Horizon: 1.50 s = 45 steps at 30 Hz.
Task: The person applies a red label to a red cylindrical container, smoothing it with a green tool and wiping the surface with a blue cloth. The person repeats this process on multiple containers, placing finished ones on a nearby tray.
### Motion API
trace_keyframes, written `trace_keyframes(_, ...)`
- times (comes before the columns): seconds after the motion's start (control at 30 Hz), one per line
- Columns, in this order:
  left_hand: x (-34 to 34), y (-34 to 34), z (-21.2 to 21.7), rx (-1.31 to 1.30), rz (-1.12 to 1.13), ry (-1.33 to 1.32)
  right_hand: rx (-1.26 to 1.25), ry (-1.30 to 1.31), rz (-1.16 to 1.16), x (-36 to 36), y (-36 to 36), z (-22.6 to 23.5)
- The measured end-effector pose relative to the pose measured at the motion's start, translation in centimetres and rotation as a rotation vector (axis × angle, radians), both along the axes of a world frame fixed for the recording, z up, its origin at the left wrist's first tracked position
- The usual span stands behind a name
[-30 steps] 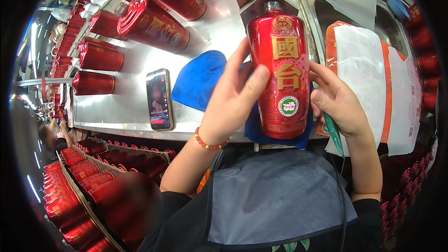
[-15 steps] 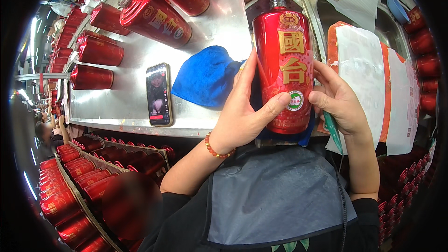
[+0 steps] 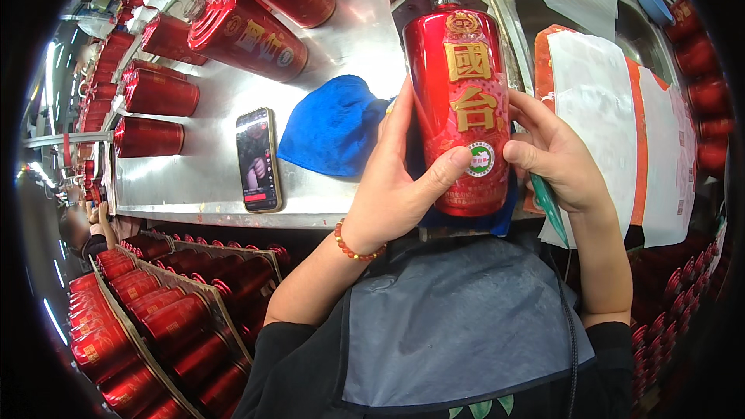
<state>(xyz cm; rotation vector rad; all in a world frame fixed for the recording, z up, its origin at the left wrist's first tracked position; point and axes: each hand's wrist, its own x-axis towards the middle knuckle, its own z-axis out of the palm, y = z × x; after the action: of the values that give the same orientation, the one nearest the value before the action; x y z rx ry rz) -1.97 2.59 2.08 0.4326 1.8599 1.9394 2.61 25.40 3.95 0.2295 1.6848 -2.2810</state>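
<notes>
**Red bottle held upright in both hands over steel surface**

The red bottle (image 3: 459, 109), glossy with gold characters and a small round green-and-white sticker near its base, stands upright just right of frame centre, its silver cap toward 12 o'clock. The left hand (image 3: 403, 186) is closed around the bottle's lower left side, thumb pressed across the front beside the sticker; a beaded bracelet (image 3: 355, 247) of orange beads sits on that wrist. The right hand (image 3: 555, 159) grips the lower right side, fingers curled behind and thumb on the front edge. A green-handled tool (image 3: 547, 206) lies against the right palm; its type cannot be told.

Behind the bottle, at 9 o'clock from it, a blue cloth (image 3: 334, 124) lies bunched on the steel surface (image 3: 194, 178). A smartphone (image 3: 258, 159), screen lit, lies flat at 9 o'clock from the cloth, well apart from the hands. Further red bottles (image 3: 248, 35) lie on their sides across the surface toward 10 and 11 o'clock. At 3 o'clock from the held bottle lies a white sack with orange stripes (image 3: 613, 116). Crates of red bottles (image 3: 155, 310) sit below the surface edge at 7 o'clock. The person wears a grey apron (image 3: 458, 326).
</notes>
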Motion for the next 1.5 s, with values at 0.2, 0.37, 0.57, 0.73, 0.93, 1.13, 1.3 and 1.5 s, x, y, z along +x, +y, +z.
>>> trace_keyframes(0.2, -0.2, 0.0, 0.5, 0.010, -0.017, -0.016, 0.004, 0.005, 0.002, 0.1, 0.0, 0.2)
trace_keyframes(0.37, -0.2, 0.0, 0.5, 0.032, -0.029, -0.024, 0.043, 0.032, -0.011, 0.2, -0.1, -0.2)
trace_keyframes(0.57, -0.2, 0.3, 1.7, 0.150, -0.054, -0.090, 0.041, 0.039, -0.027, 0.6, 0.0, 0.1)
trace_keyframes(0.73, -0.3, 0.3, 1.5, 0.154, -0.067, -0.096, 0.067, 0.057, -0.034, 0.9, -0.3, -0.1)
trace_keyframes(0.93, -0.3, 0.5, 1.7, 0.157, -0.066, -0.099, 0.067, 0.065, -0.037, 0.8, -0.4, -0.2)
trace_keyframes(1.13, -0.2, 0.6, 1.9, 0.178, -0.062, -0.125, 0.096, 0.067, -0.168, 0.6, 1.3, -1.2)
trace_keyframes(1.3, -0.3, 0.7, 2.2, 0.198, -0.078, -0.142, -0.014, 0.106, -0.478, 0.5, 2.5, -0.7)
trace_keyframes(1.5, -0.2, 0.7, 2.2, 0.200, -0.062, -0.154, 0.015, 0.129, -0.316, 3.1, -0.7, -0.2)
